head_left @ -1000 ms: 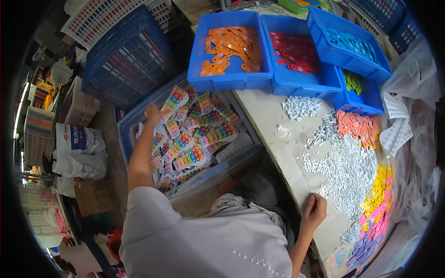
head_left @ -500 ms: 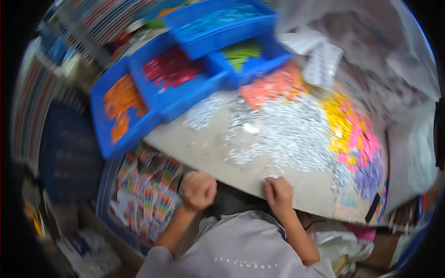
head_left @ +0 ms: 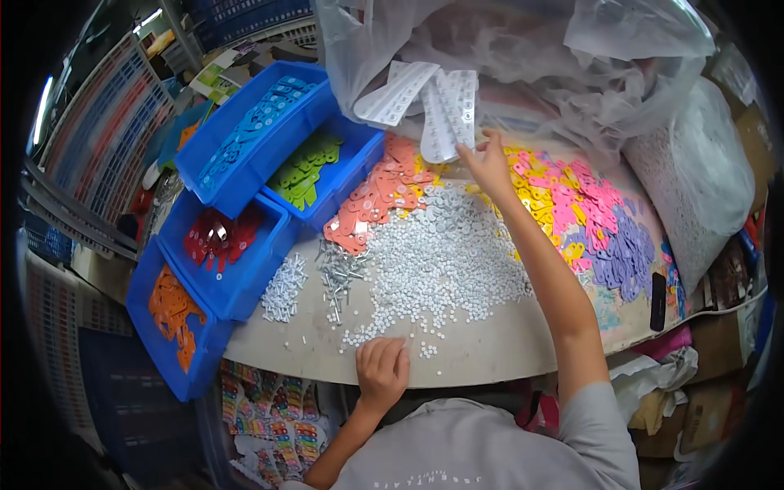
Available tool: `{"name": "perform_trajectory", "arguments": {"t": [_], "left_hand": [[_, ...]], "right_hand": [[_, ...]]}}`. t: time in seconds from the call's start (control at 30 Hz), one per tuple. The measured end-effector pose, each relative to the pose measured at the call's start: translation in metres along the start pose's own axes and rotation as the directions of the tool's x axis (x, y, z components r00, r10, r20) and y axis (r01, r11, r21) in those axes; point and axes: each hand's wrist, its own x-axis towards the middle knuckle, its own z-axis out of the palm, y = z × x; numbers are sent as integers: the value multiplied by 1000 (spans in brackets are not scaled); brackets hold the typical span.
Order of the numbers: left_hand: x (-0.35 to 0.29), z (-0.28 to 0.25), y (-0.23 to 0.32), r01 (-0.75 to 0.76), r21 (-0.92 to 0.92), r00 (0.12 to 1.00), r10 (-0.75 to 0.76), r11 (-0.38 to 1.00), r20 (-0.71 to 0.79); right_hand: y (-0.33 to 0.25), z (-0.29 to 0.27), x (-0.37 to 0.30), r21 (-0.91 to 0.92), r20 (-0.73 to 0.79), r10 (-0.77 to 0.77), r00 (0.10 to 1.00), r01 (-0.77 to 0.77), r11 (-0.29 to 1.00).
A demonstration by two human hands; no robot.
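Note:
My right hand [head_left: 489, 167] reaches across the table to the white printed strips [head_left: 448, 114], which lie at the mouth of a clear plastic bag. Its thumb and forefinger are apart, close to the strips' lower end; whether they touch cannot be made out. My left hand [head_left: 382, 371] rests at the near table edge with its fingers curled, and anything inside them is hidden. Before it spreads a heap of small white round pieces [head_left: 445, 261]. Coral tags [head_left: 376, 196], yellow tags [head_left: 531, 192], pink tags [head_left: 592, 204] and purple tags [head_left: 625, 257] surround the heap.
Blue bins [head_left: 233, 302] at the left hold orange, red, green and blue tags. Small white pins [head_left: 283, 290] and metal pins [head_left: 339, 273] lie beside them. A full clear bag [head_left: 694, 180] and a black object [head_left: 657, 302] are at the right. Colourful printed strips [head_left: 286, 416] fill a container below.
My right hand has moved from the near table edge up to the white strips. My left hand stays low, now resting on the edge. The view has turned and is sharper.

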Motion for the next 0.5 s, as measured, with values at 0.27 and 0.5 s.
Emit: {"name": "perform_trajectory", "arguments": {"t": [0.27,0.5], "left_hand": [[-3,-1,1,10,37,1000,-9,999,-12],[2,1,2,9,22,1000,-9,1000,-1]], "right_hand": [[19,18,60,333,-242,273,931,-185,925],[-24,-96,85,204,-665,-15,747,201,958]]}}
